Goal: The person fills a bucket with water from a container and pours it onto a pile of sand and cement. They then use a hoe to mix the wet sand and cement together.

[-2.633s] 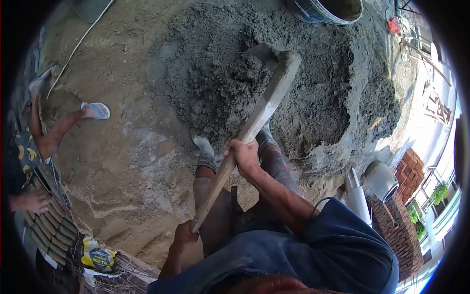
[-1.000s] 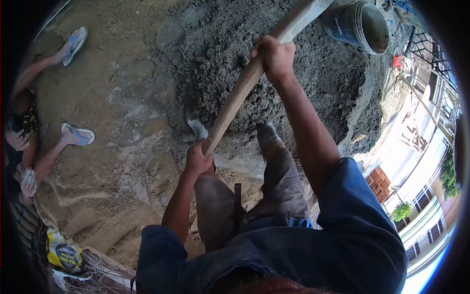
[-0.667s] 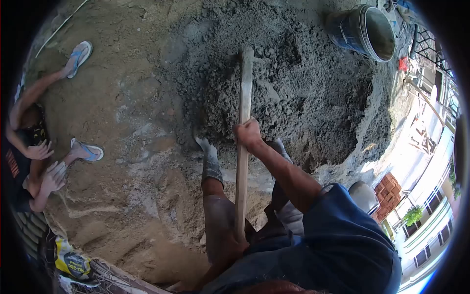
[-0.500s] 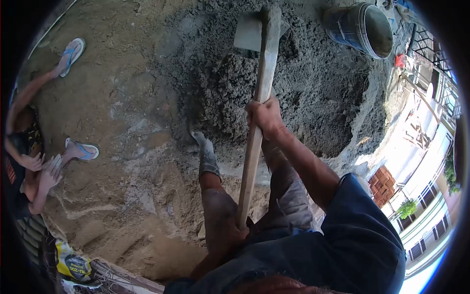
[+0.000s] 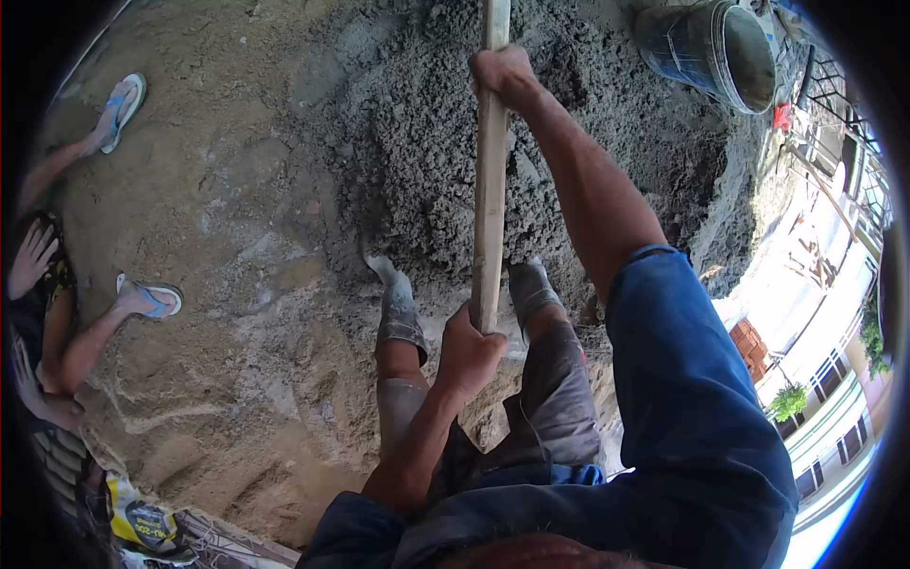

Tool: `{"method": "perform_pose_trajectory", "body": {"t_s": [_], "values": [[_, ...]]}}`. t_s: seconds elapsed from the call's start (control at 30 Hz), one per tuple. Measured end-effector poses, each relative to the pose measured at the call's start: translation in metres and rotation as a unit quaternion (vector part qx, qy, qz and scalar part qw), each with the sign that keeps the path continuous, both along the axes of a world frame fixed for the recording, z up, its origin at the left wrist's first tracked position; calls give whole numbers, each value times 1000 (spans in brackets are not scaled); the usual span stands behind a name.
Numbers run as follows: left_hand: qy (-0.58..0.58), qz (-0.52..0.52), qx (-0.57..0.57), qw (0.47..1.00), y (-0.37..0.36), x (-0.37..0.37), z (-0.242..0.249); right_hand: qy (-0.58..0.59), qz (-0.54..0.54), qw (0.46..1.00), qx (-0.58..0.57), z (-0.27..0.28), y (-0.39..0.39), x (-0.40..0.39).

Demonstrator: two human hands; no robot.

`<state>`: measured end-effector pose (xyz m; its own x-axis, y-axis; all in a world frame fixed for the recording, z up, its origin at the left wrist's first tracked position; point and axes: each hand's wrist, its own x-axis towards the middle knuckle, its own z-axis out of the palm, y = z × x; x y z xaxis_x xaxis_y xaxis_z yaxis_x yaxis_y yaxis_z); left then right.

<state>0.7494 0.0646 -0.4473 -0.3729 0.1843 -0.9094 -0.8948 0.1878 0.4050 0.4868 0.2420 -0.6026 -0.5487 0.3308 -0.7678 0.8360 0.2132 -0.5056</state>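
Observation:
A long wooden hoe handle (image 5: pixel 489 199) runs up through the middle of the head view. Its blade lies beyond the top edge, out of sight. My right hand (image 5: pixel 507 76) is wrapped round the handle high up, with that arm stretched forward. Lower down, my left hand (image 5: pixel 469 353) grips the handle's near end, in front of my legs. Under the handle spreads a heap of wet grey mortar (image 5: pixel 436 180), rough and lumpy. My boots (image 5: pixel 400 308) stand at its near edge.
A blue bucket (image 5: pixel 678 47) lies tipped at the mortar's far right. On the left sits a person in flip-flops (image 5: pixel 152 300), hands near the knees. A yellow and black bag (image 5: pixel 142 517) is at lower left, and stacked bricks (image 5: pixel 749 349) stand at right.
The hoe has moved forward, its blade passing out of the top of view. Both my hands have gone forward with the handle. The seated person's hands have moved apart.

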Motion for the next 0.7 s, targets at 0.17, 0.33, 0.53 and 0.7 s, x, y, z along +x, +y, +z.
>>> {"method": "perform_pose_trajectory", "body": {"t_s": [0.17, 0.33, 0.53, 0.7], "values": [[-68, -182, -89, 977, -65, 67, 106, -5, -81, 996, -34, 25, -59, 146], [40, -224, -136, 964, -139, 175, 170, -17, -183, 971, -151, 142, -96, 219], [149, -206, -136, 957, -81, 43, -19, 171, -112, 972, -118, 69, -47, 15], [94, -69, -76, 990, -37, -40, -47, 199, 213, 956, 41, -36, -44, -60]]}}
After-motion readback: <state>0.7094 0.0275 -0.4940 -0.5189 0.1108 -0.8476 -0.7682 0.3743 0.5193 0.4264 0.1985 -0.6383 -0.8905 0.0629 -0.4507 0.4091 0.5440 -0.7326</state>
